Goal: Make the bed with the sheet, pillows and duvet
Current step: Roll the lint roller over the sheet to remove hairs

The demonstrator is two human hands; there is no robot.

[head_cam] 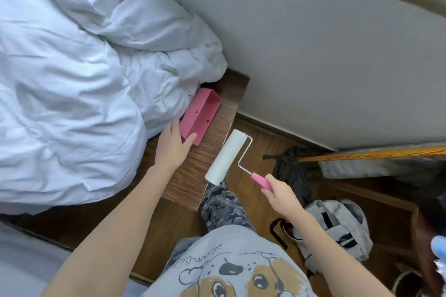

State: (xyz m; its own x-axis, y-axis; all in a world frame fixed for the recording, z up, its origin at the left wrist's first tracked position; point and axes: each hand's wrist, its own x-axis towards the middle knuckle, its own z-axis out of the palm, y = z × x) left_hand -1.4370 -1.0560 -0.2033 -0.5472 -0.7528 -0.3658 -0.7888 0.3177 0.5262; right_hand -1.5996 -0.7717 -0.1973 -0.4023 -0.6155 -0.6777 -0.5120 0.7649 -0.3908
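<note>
the left hand (pixel 174 144) grips the pink holder (pixel 200 119) beside the crumpled duvet (pixel 72 75), the right hand (pixel 280 194) clutches the lint roller (pixel 228 157), which likely gets docked next.

home bedroom | rumpled duvet (pixel 72 75) on wooden bed frame (pixel 212 132) | backpack (pixel 337 229) on floor

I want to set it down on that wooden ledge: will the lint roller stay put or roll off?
The lint roller has a round white drum, so it could roll on the wooden ledge. Its bent wire frame and pink handle, held by the right hand, would probably stop that. It looks light.
</note>
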